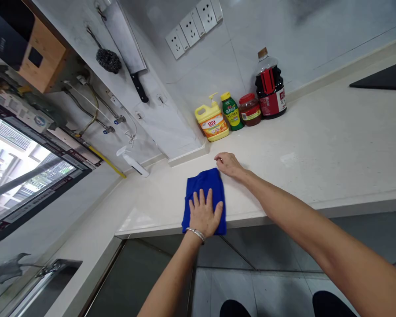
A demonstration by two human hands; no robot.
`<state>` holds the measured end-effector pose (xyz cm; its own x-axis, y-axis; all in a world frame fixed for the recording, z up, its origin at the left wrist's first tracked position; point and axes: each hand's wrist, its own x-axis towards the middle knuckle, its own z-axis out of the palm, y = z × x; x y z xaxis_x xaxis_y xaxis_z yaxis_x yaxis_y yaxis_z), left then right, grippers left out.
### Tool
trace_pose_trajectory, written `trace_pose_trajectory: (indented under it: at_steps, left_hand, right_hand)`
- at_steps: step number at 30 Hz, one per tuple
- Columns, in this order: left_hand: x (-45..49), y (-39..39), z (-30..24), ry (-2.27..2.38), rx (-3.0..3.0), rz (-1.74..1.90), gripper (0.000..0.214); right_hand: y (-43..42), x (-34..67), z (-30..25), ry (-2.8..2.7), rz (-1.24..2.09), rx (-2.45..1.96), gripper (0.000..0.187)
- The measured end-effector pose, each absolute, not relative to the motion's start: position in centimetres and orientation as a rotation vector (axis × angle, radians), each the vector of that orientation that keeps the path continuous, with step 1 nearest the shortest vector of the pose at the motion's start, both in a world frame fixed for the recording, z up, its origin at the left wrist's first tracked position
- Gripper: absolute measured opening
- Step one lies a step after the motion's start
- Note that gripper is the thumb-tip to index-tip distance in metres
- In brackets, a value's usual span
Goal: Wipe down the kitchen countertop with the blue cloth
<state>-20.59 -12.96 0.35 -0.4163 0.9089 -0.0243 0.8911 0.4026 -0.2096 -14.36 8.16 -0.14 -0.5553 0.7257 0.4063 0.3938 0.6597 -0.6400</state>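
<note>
I wear a slim silver-toned bracelet (196, 235) around my left wrist (192, 241); my fingers (202, 197) and forearms (303, 220) are bare. Near me, two rounded black shapes (233, 309) show, perhaps footwear, mostly cut off.

countertop (330, 141) open beside right hand (229, 164); bottles (232, 112) block wall (303, 44)

One bare left hand (203, 214) and one bare right hand (230, 165) are showing, making two! One flat, bright-blue cloth (206, 181) is lying there, a single one. Now one yellow plastic pump jug (213, 125), one green yellow-capped bottle (232, 113), one squat red-lidded jar (250, 112) and one big brown-capped bottle of dark liquid (271, 90) are lining up: four! Three square white wall sockets (189, 29) are showing. One broad steel cleaver (123, 37) and one dark wire scourer (108, 60) are hanging; one white spray bottle (133, 161) is showing too.
</note>
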Motion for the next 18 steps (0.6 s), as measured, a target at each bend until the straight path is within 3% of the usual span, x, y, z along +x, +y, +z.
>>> trace_pose_trajectory:
  at_steps: [7,18]
  left_hand:
    - [-14.8,-11.3,-0.5,-2.389,-1.874,0.082,0.074]
    - [-16.9,-9.9,-0.3,-2.393,-2.192,-0.114,0.078]
  right_hand:
    - [10.3,-12.1,1.4,-1.798,0.732,-0.927,0.036]
    - [9.7,-11.4,-1.1,-2.21,0.264,-0.931,0.034]
